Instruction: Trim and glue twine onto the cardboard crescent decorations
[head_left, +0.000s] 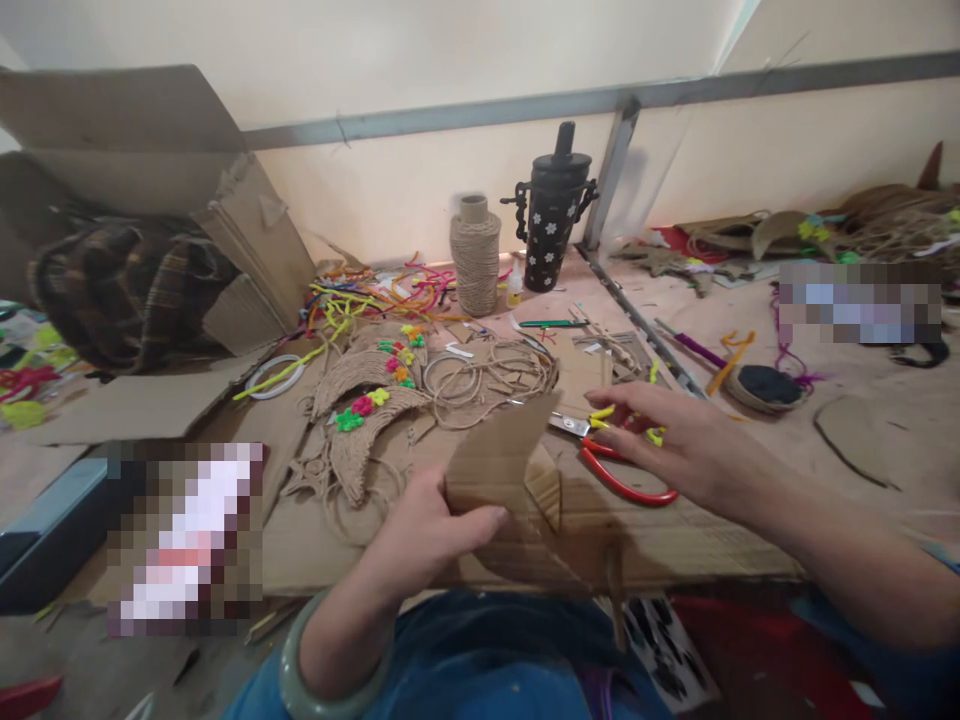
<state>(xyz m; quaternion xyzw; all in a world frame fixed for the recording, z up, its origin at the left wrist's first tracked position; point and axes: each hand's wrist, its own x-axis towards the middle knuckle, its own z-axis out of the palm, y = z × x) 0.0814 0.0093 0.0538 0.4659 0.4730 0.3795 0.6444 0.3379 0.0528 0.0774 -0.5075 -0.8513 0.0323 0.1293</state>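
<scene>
My left hand (442,525) grips a curved piece of cardboard (499,455), thumb on its front face, above the cardboard-covered table front. A small folded cardboard flap (544,487) shows at the piece's right side. My right hand (652,440) is over the red-handled scissors (630,485), its fingers bent around something small and yellow (600,418) beside the scissors' pivot; whether it grips that or the handles is unclear. Left of the cardboard piece lie twine-wrapped crescents (364,440) with green, pink and yellow flowers.
Behind stand a twine spool (476,262), a small glue bottle (514,287) and a black flowered tumbler (553,225). Loose twine (487,375) lies mid-table. An open cardboard box (255,235) is at the left, a dark oval piece (765,385) at the right.
</scene>
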